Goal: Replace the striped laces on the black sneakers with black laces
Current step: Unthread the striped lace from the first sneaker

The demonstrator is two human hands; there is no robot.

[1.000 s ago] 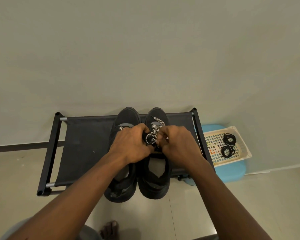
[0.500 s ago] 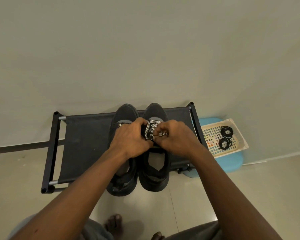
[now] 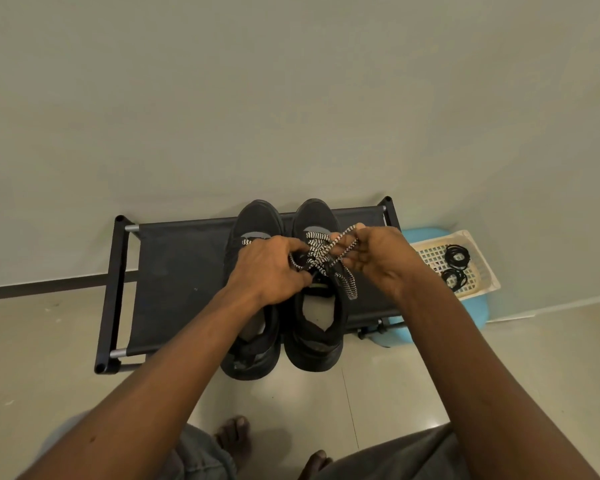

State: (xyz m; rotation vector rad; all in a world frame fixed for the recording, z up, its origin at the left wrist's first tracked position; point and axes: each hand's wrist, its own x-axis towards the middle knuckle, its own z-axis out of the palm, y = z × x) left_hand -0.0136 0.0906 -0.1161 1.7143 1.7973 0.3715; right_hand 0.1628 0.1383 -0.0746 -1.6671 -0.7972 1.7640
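Lace (image 3: 317, 252), striped black and white, is threaded through the eyelets of the right sneaker (image 3: 315, 216). That shoe stands beside the left sneaker (image 3: 255, 220) on the middle of the shoe rack (image 3: 181, 271), and both heels overhang the rack's near edge. The lace looks light, soft and limp, a woven cord likely to drag and snag in the eyelets rather than slip free. It is probably best taken close to a crossing and drawn out one row at a time. One loose end, with its stiffer tip, hangs over the shoe's outer side toward the rack's fabric. The sneaker seems light enough to shift under a pull, so it wants steadying. The left hand (image 3: 271, 271) has its fingers curled, pinches the lace low by the tongue and appears to bear on the shoe. The right hand (image 3: 378, 258), raised toward the rack's right end, pinches a loop of the same lace between thumb and fingertips, and the strands run taut between the two hands. The black laces (image 3: 457, 253) lie coiled in two bundles in a pale basket (image 3: 480, 275) on a blue stool (image 3: 471, 308) just beside the rack's right end, touched by neither hand.
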